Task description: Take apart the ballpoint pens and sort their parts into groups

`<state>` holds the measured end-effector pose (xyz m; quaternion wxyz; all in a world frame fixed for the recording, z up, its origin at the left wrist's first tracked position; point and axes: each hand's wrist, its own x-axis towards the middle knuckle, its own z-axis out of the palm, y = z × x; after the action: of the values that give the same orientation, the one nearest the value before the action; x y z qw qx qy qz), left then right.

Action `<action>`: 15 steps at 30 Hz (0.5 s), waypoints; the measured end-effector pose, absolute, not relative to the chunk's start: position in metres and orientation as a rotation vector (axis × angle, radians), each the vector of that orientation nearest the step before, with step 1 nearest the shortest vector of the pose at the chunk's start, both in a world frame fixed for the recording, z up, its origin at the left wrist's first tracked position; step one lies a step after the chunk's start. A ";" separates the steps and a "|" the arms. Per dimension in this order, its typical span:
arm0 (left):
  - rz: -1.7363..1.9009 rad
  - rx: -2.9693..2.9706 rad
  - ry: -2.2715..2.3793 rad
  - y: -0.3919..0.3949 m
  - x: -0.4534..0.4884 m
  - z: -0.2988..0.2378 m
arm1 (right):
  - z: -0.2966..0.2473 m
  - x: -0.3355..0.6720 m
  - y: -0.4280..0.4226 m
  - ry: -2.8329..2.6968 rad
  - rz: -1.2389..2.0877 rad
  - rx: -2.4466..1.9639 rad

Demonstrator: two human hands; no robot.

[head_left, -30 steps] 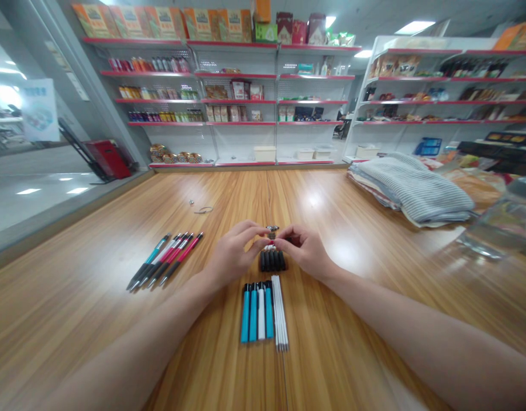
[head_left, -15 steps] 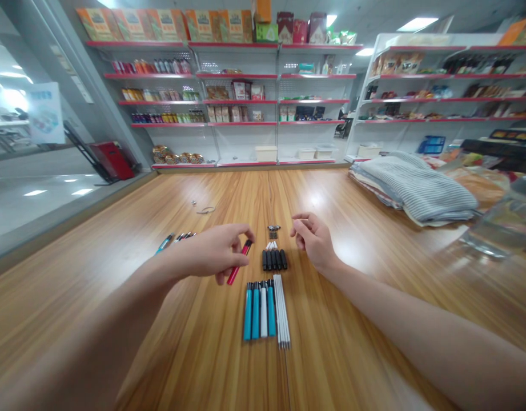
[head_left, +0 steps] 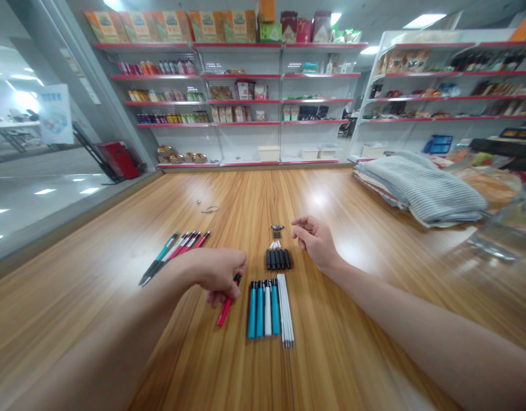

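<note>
Nearest, 4 barrels (head_left: 260, 311) lie in a row beside white refills (head_left: 285, 311); just left, the left hand (head_left: 220, 277) pinches the slanted red barrel (head_left: 223, 315); best, I judge, to straighten it parallel, level its ends, release softly; beyond the black grips (head_left: 277, 260), the right hand (head_left: 316, 242) hovers, fingers loosely parted, nothing visibly held.

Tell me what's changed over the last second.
The left hand carried a red pen barrel leftward and nearer the person, now holding it left of the teal and white pen barrels. The right hand drew away to the right, nothing visible in it. Those barrels and the white refills stayed put.
</note>
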<state>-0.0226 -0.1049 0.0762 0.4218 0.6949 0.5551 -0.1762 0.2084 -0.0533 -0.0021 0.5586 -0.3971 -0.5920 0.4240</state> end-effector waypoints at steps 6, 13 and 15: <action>-0.383 1.704 1.362 -0.106 -0.020 0.078 | -0.003 0.208 -0.052 -1.406 0.996 -0.944; -0.361 1.654 1.291 -0.108 -0.014 0.077 | -0.004 0.208 -0.053 -1.412 0.997 -0.945; -0.344 1.655 1.281 -0.107 -0.013 0.077 | -0.003 0.208 -0.053 -1.418 0.994 -0.942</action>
<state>-0.0128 -0.1073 0.0770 0.4886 0.6808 0.5271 -0.1413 0.2082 -0.0531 -0.0033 0.5523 -0.3983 -0.5998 0.4203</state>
